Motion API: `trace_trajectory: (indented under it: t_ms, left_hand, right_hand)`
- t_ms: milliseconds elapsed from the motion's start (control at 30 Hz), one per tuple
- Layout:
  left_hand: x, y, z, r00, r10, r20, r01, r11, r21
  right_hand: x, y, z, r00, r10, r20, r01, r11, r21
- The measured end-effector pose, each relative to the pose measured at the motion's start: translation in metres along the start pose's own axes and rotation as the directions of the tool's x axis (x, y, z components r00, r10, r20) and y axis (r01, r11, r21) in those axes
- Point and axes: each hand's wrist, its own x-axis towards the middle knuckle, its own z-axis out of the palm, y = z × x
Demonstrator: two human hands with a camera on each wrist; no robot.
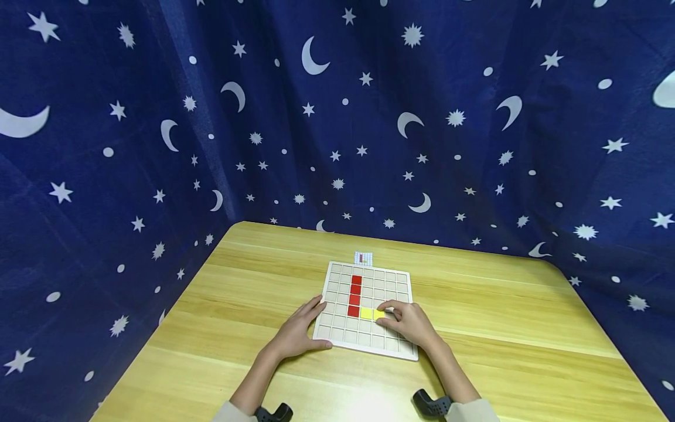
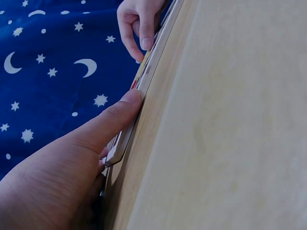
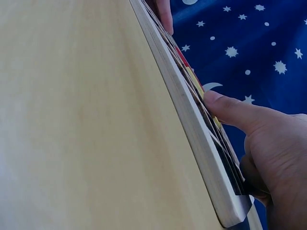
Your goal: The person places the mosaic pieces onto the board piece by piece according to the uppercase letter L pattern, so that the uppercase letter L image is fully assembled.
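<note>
A white square grid board (image 1: pixel 343 336) lies on the table. Several red tiles (image 1: pixel 355 289) form a column on it. Two yellow tiles extend right from the column's lower end: an inner yellow tile (image 1: pixel 366 313) and an outer yellow tile (image 1: pixel 378 314). My right hand (image 1: pixel 410 322) pinches the outer one between thumb and index finger, at its upper and lower edges. My left hand (image 1: pixel 297 333) rests spread at the board's lower left corner, thumb along the front edge, fingers on the left edge. Seen from the left wrist, that thumb (image 2: pixel 108 120) lies straight against the rim.
A small card (image 1: pixel 363 258) printed with a coloured grid pattern touches the board's far edge. The wooden table (image 1: pixel 253 264) reaches back to a dark blue curtain (image 1: pixel 337 129) with moons and stars. Each wrist wears a black band, the right band (image 1: pixel 432 404) near the table's front.
</note>
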Motion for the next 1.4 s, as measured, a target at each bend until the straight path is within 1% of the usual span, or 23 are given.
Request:
trace_trajectory:
  t_ms: [267, 467, 1000, 1133, 1200, 1267, 1300, 1333, 1367, 1400]
  left_hand:
    - [0.001, 0.000, 0.001, 1.000, 0.016, -0.012, -0.016, 1.000, -0.007]
    - [0.000, 0.000, 0.000, 1.000, 0.008, -0.007, -0.008, 1.000, -0.011]
    - [0.004, -0.004, 0.002, 1.000, 0.011, -0.005, -0.011, 1.000, -0.006]
    - [0.004, -0.003, 0.001, 1.000, 0.005, -0.007, -0.005, 1.000, -0.025]
    - [0.004, -0.004, 0.000, 1.000, -0.012, -0.011, 0.012, 0.998, -0.060]
    - [0.004, -0.004, -0.002, 0.999, -0.034, -0.016, 0.031, 0.991, -0.132]
    - [0.004, -0.005, -0.004, 0.999, -0.043, -0.018, 0.039, 0.983, -0.181]
    - [0.004, -0.005, -0.006, 0.998, -0.059, -0.017, 0.054, 0.970, -0.236]
    - [0.003, -0.006, -0.009, 0.997, -0.070, -0.015, 0.063, 0.952, -0.301]
    - [0.003, -0.008, -0.011, 0.997, -0.079, -0.009, 0.070, 0.928, -0.367]
  right_hand:
    - [0.000, -0.002, -0.001, 1.000, 0.001, 0.012, -0.001, 1.000, 0.012]
    - [0.000, -0.002, 0.000, 1.000, 0.000, 0.019, 0.000, 1.000, 0.013]
    - [0.002, 0.002, -0.001, 1.000, -0.014, -0.006, 0.014, 0.999, 0.044]
    - [0.003, 0.004, -0.002, 1.000, -0.006, -0.018, 0.007, 0.998, 0.061]
    - [0.003, 0.004, -0.004, 1.000, -0.008, -0.027, 0.010, 0.997, 0.073]
    - [0.003, 0.003, -0.007, 0.999, -0.009, -0.041, 0.013, 0.995, 0.095]
    - [0.002, 0.003, -0.008, 0.999, -0.008, -0.050, 0.013, 0.995, 0.102]
    - [0.002, 0.003, -0.010, 0.998, -0.009, -0.062, 0.015, 0.994, 0.108]
    - [0.001, 0.002, -0.013, 0.997, -0.006, -0.072, 0.015, 0.993, 0.117]
    - [0.000, 0.002, -0.015, 0.997, -0.004, -0.083, 0.014, 0.992, 0.122]
